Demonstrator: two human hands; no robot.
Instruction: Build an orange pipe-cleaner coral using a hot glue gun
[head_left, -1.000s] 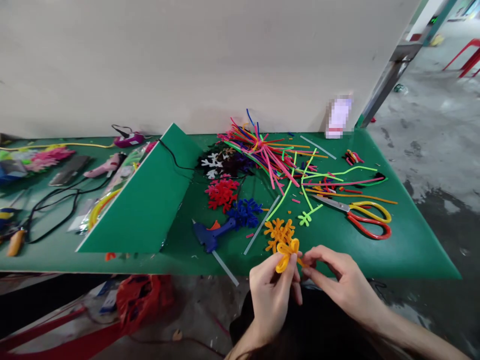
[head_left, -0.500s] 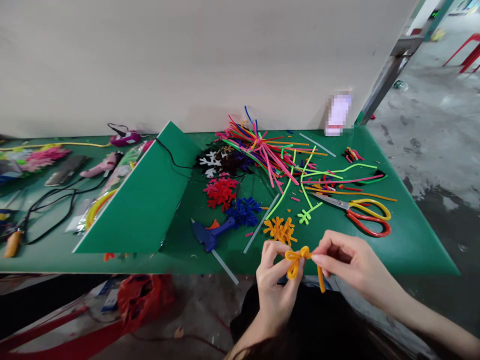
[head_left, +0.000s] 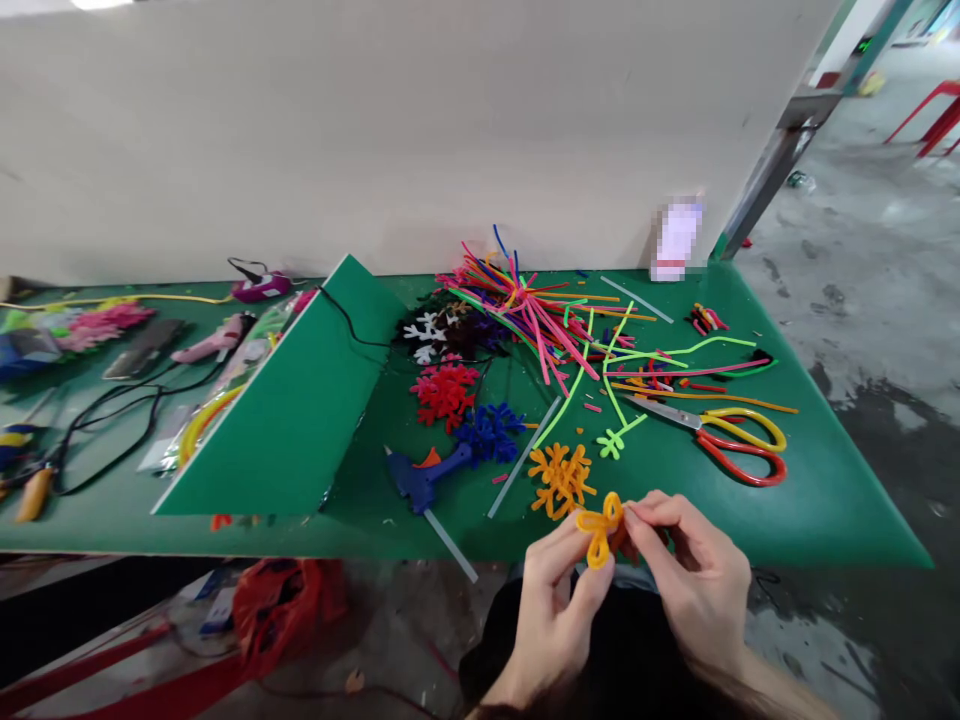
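Note:
An orange pipe cleaner (head_left: 598, 545), bent into three loops, is pinched between the thumb and fingers of my left hand (head_left: 559, 590). My right hand (head_left: 686, 570) grips the same pipe cleaner at its right side; its loose end is mostly hidden by the fingers. Just beyond my hands lies a pile of orange looped pipe-cleaner pieces (head_left: 561, 478). A small light-green looped piece (head_left: 611, 443) rests to its right. Blue looped pieces (head_left: 491, 432) and red and pink ones (head_left: 445, 392) sit farther left.
Red-and-yellow-handled scissors (head_left: 739, 440) lie on the right of the green table (head_left: 817, 500). A blue glue gun (head_left: 424, 480) with a glue stick is at left, beside a slanted green board (head_left: 277, 430). Loose pipe cleaners (head_left: 525, 310) are heaped behind. A phone (head_left: 677, 240) leans on the wall.
The loops have turned to stand more spread and upright. My right hand has moved down and closer to my left, and the pipe cleaner's dangling end has gone behind the fingers.

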